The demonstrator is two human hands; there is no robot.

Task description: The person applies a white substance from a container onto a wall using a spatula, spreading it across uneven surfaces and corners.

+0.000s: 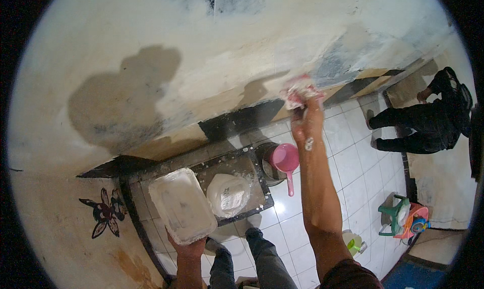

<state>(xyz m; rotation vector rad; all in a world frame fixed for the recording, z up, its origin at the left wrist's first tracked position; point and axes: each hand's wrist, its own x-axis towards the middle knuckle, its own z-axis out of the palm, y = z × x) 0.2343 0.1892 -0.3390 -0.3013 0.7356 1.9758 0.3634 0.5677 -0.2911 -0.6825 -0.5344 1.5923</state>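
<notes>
My left hand point(187, 248) grips the near end of a white rectangular tray point(182, 204), whose rim and inside are smeared with white paste. Stretched out toward the wall, my right hand point(306, 121) is closed around a crumpled pink-and-white cloth point(301, 90), slightly blurred. White smears mark that wrist. Whether the cloth touches the wall point(242, 52) I cannot tell. Patches of pale coating and grey stains cover the wall. Below, an opened white plastic bag point(229, 195) lies on a dark, spattered board point(201, 174). Beside it, a pink dipper point(286, 159) rests on a dark bucket point(266, 163).
A person point(433, 115) in dark clothes stands at the far right. On the white tiled floor point(353, 148) are a green stool point(392, 216), an orange object point(417, 218) and a pale pail point(351, 242) with a green item. A flower point(106, 213) is painted on the left wall.
</notes>
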